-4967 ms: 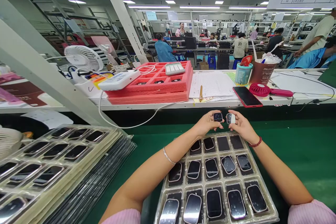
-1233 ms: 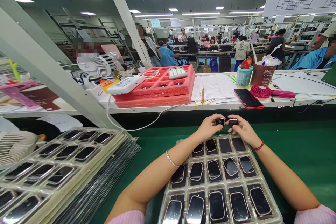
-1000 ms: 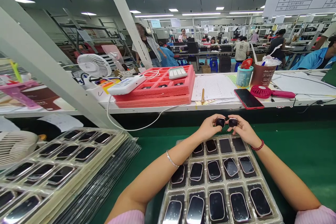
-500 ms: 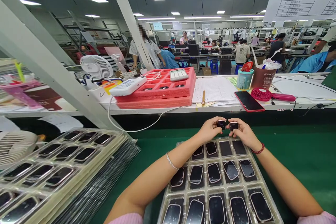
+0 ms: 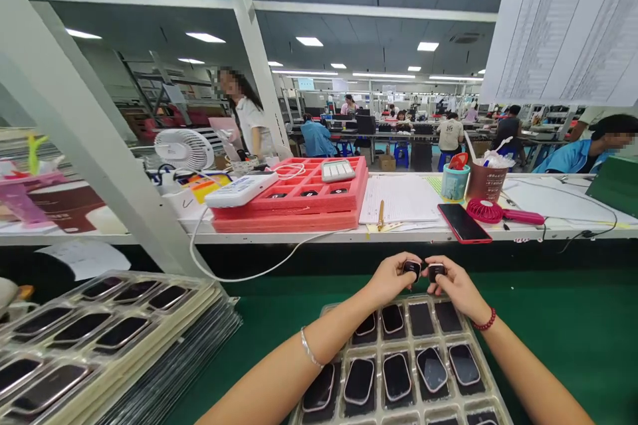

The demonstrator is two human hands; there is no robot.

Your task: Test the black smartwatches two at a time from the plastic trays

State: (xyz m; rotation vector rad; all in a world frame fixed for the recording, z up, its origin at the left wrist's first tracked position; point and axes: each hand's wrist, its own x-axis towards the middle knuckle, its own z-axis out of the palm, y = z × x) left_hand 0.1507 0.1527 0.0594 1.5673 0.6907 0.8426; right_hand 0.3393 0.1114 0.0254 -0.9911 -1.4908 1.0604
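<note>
My left hand [image 5: 393, 277] is closed on a dark smartwatch body [image 5: 412, 269], held between thumb and fingers. Close beside it, my right hand [image 5: 451, 282] grips a second smartwatch body [image 5: 436, 270], its dark face turned toward me. Both are held just above the far edge of a clear plastic tray [image 5: 376, 362]. Rows of compartments in the tray hold watch bodies with black screens and pale rims, such as a watch [image 5: 397, 376] in the middle. Two back-row compartments, one showing a black pad [image 5: 421, 319], hold no watch. My left forearm hides part of the tray's left side.
Stacked trays of watches [image 5: 80, 325] stand at the left on the green mat [image 5: 264, 325]. Along the shelf lie red foam trays [image 5: 289, 219], papers [image 5: 399, 199], a phone [image 5: 464, 223], a pink handheld fan [image 5: 518, 216] and a cup [image 5: 454, 182]. A white cable [image 5: 259, 279] hangs below. People work beyond.
The camera view has tilted upward, so the tray and hands sit lower in the picture. Both hands still hold their watches close together. A person behind the shelf has moved left.
</note>
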